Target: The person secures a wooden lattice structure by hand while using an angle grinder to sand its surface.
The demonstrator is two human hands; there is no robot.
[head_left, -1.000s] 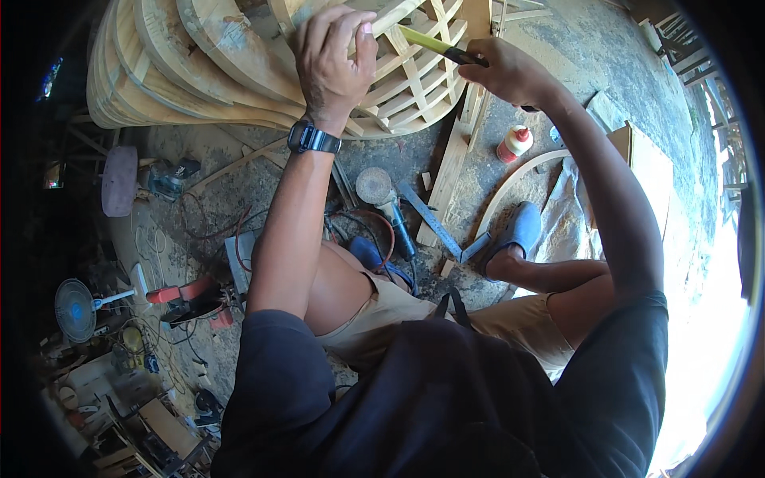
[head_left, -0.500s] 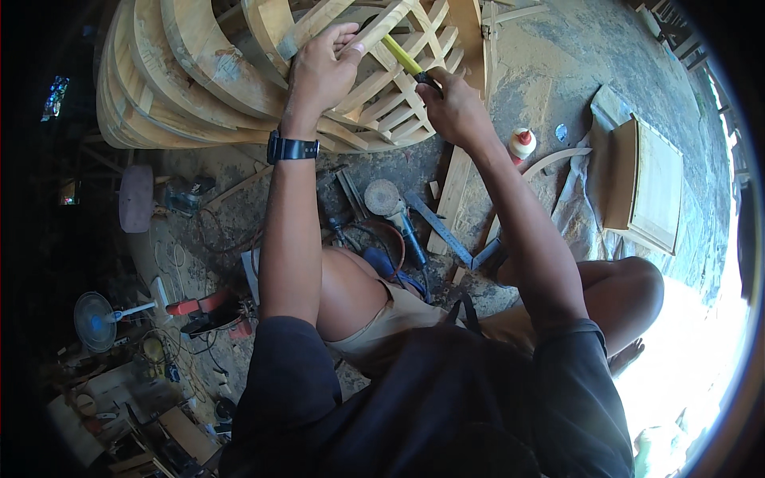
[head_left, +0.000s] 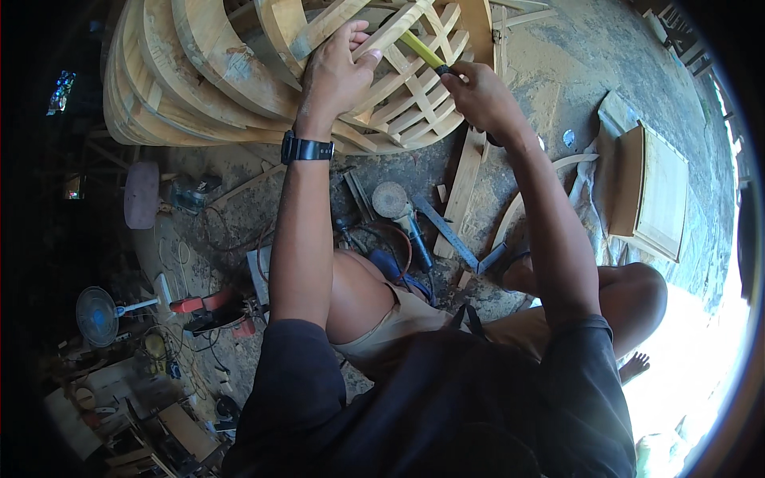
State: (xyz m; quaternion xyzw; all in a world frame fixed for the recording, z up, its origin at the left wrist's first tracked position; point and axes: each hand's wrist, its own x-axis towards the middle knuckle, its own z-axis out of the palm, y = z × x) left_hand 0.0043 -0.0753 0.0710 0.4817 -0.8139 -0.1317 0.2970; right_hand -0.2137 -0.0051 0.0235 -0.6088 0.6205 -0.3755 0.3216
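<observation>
At the top, my left hand [head_left: 339, 76] is closed on the lower end of a pale wooden slat [head_left: 396, 26], its thumb against the edge. My right hand [head_left: 488, 102] grips the black handle of a hammer-like tool with a yellow shaft [head_left: 422, 49]. That shaft slants up and left among the slats, and its far end is mostly hidden behind the slat in my left hand. Both hands are over a curved wooden frame [head_left: 227, 68] with broad bent ribs on the left and crossed lattice strips [head_left: 418, 99] on the right.
Below the frame lie an angle grinder [head_left: 402, 211], a metal square [head_left: 445, 229] and a wooden board [head_left: 464, 187]. A curved strip [head_left: 510, 215] lies near my right forearm. A wooden box [head_left: 649, 191] stands at right. A fan [head_left: 97, 316] and a red-and-black machine [head_left: 209, 307] are at left.
The view has shifted slightly, moving the frame rightward in it. My right hand and the tool are further right, and my right arm now covers a white-and-red bottle. My left hand keeps its hold.
</observation>
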